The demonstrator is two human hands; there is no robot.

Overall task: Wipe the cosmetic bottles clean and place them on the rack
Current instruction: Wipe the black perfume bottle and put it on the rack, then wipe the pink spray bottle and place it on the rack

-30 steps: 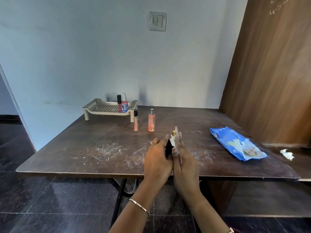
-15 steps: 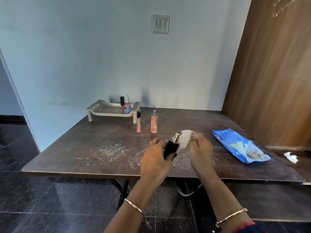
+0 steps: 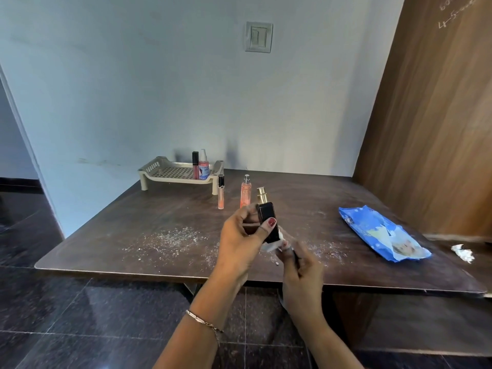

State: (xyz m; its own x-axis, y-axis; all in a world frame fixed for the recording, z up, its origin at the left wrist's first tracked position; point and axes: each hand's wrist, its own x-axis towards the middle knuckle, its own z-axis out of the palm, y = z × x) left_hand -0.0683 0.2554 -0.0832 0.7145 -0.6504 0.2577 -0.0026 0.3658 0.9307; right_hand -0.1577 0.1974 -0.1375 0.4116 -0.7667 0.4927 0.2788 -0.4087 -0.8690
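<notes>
My left hand (image 3: 241, 242) grips a black bottle with a gold cap (image 3: 267, 215), held upright above the table's near middle. Below it, my right hand (image 3: 302, 265) pinches a white wipe (image 3: 274, 243) against the bottle's lower end; the hand is blurred. A beige rack (image 3: 175, 174) stands at the table's back left with a dark lip gloss tube (image 3: 195, 169) and a small spray bottle with a blue label (image 3: 204, 168) on it. In front of the rack stand a peach gloss tube (image 3: 221, 191) and an orange spray bottle (image 3: 245, 191).
White powder is scattered over the brown table (image 3: 165, 222) near its front edge. A blue wipes pack (image 3: 380, 233) lies at the right, with a crumpled used wipe (image 3: 463, 253) beyond it. A wooden panel rises at the right, a pale wall behind.
The wipe has gone from the bottle's cap down to its lower end with my right hand. My left hand has raised the bottle and tilted it more upright.
</notes>
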